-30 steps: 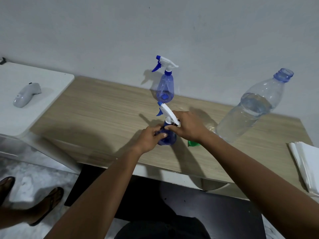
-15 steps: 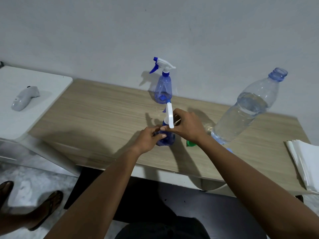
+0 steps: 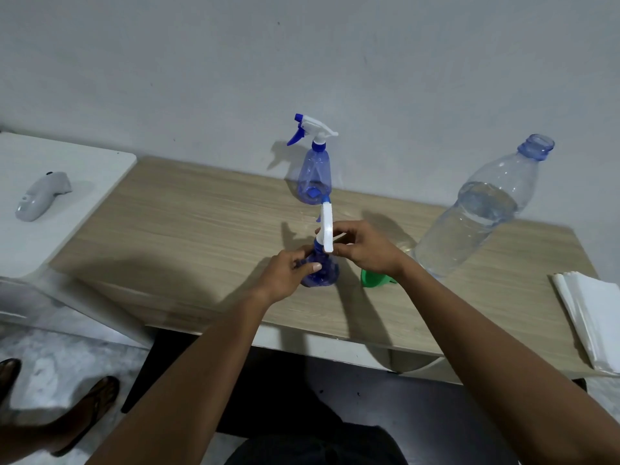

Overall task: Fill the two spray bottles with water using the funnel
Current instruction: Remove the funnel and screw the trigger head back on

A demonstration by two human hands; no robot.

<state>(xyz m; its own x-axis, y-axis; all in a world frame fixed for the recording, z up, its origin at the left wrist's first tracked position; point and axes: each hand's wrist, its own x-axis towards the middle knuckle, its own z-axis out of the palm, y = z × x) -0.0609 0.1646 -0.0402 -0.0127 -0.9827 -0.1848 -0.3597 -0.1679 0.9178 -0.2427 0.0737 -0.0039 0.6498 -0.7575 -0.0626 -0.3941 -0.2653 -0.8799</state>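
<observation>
Left hand (image 3: 288, 270) wrapped round the near spray bottle (image 3: 320, 270) standing upright on the desk (image 3: 201, 229), right hand (image 3: 364, 250) pinching its trigger head (image 3: 327, 229) directly above. Probably unscrewing about that vertical axis. Green funnel (image 3: 374, 279) just right, under the right wrist; second spray bottle (image 3: 315, 172) behind.

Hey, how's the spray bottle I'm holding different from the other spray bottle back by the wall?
The near spray bottle is gripped by the left hand at its body and the right hand at its trigger head; the far spray bottle stands untouched. The near one's white head points away from the camera; the far one's nozzle points left. Both are translucent blue with white and blue heads.
</observation>
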